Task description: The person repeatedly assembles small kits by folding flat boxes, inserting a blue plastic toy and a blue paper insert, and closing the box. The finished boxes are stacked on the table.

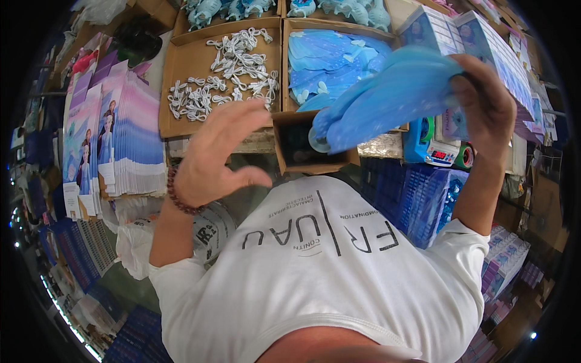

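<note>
My right hand (484,103) grips one end of a gauzy light-blue fabric piece (393,91), which looks like a small doll skirt, pinched between thumb and fingers. Its other end slants down to the left, where a clear round piece (319,140) shows at its tip, over a small open cardboard box (321,168). Dark shade hides what is inside that box. To the box's left, my left hand (221,157) hovers with fingers stretched and thumb apart, holding nothing. Similar blue fabric pieces (333,63) lie heaped in a cardboard tray beyond.
White coiled cables (239,63) fill part of the neighbouring tray. Light-blue figures (206,13) sit at the back. Flat printed cartons (130,133) stand stacked at left, more boxes (484,51) at right. A blue device with a red display (436,145) stands above a blue plastic crate (390,193).
</note>
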`<state>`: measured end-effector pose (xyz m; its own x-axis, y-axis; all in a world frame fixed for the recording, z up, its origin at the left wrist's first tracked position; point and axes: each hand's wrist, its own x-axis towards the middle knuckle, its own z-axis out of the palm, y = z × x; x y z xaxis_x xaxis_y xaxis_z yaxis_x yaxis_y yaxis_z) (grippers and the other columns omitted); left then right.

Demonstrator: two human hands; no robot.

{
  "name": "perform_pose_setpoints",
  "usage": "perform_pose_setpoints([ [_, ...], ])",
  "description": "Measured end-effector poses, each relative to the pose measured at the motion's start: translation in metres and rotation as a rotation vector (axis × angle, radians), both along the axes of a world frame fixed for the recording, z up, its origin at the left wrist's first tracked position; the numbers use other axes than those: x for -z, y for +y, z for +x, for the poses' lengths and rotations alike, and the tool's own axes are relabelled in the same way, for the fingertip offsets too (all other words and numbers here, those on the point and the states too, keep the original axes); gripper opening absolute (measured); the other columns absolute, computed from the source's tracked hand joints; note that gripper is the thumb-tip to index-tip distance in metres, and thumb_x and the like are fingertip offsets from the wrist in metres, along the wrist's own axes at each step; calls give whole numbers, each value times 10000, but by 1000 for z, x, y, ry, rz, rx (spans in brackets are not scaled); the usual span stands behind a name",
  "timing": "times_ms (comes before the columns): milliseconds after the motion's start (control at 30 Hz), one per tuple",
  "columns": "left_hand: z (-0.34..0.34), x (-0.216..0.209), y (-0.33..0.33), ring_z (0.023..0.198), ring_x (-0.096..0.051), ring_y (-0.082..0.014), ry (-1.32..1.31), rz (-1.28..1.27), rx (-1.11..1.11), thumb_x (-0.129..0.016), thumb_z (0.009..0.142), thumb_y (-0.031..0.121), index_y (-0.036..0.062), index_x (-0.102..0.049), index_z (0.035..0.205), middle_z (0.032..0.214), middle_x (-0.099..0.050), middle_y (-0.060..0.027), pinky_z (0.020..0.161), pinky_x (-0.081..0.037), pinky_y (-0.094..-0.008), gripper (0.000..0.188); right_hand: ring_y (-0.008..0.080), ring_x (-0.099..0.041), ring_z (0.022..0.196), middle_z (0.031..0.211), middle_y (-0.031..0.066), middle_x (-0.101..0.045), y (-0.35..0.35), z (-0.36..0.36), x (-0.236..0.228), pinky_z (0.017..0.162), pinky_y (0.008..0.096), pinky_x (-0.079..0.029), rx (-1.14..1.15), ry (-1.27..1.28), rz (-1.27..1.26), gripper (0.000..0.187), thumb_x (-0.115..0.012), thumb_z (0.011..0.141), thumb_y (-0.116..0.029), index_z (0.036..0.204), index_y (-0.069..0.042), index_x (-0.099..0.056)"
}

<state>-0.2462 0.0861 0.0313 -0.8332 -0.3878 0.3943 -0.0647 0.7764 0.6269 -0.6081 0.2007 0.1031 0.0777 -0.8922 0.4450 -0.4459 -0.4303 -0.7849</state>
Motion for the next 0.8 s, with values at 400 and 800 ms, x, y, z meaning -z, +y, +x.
perform_pose_setpoints([
  [400,-29,100,42,1307,-423,-404,230,242,9,-917,576,186,118,-434,1333,1457,-367,-213,1070,-388,-454,901,326,-660,656,641,106,-649,-34,122,36,582,405,-511,-646,1142,546,113,-626,773,-154,714,-83,-692],
  [800,-38,110,56,1236,-467,-411,344,97,-22,-922,559,426,63,-513,1049,1402,-378,-270,987,-428,-454,734,295,-689,811,863,49,-705,0,105,45,664,389,-539,-167,771,174,222,-656,828,-301,968,-136,-707],
])
